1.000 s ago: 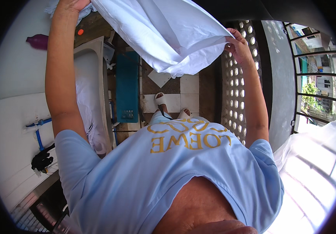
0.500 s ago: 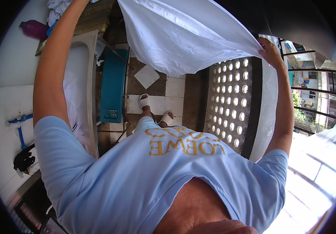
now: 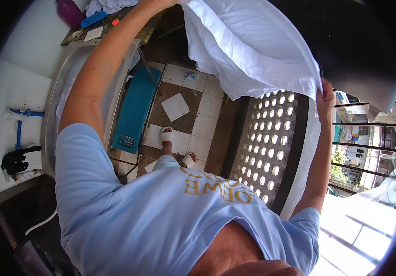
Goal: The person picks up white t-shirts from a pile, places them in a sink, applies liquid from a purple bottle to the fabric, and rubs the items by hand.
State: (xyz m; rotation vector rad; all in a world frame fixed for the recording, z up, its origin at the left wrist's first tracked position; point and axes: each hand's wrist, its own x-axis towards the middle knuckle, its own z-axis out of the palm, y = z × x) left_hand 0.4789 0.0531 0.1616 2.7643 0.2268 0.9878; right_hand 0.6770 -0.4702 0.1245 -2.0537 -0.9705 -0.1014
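Note:
A large white cloth [image 3: 244,50] hangs stretched out before me, raised at both ends and sagging in folds between them. My right hand [image 3: 326,94] is closed on its right edge, beside the barred window. At the top rim of the picture, my left hand [image 3: 164,3] meets the cloth's upper left corner and holds it up. The fingers of that hand are mostly cut off by the picture's edge. Both arms are lifted and stretched forward.
On my left is a sink basin [image 3: 55,87] with white fabric inside, beside a counter with a purple bottle [image 3: 70,14] and a blue brush [image 3: 94,19]. A teal bench [image 3: 134,110] stands on the tiled floor. Right are a perforated block wall [image 3: 264,142] and window bars [image 3: 363,144].
My hands have come closer together, the left shifting right and the right dropping slightly. The cloth moved right and sags in deeper folds. The whole view has tilted, showing more of the sink and counter.

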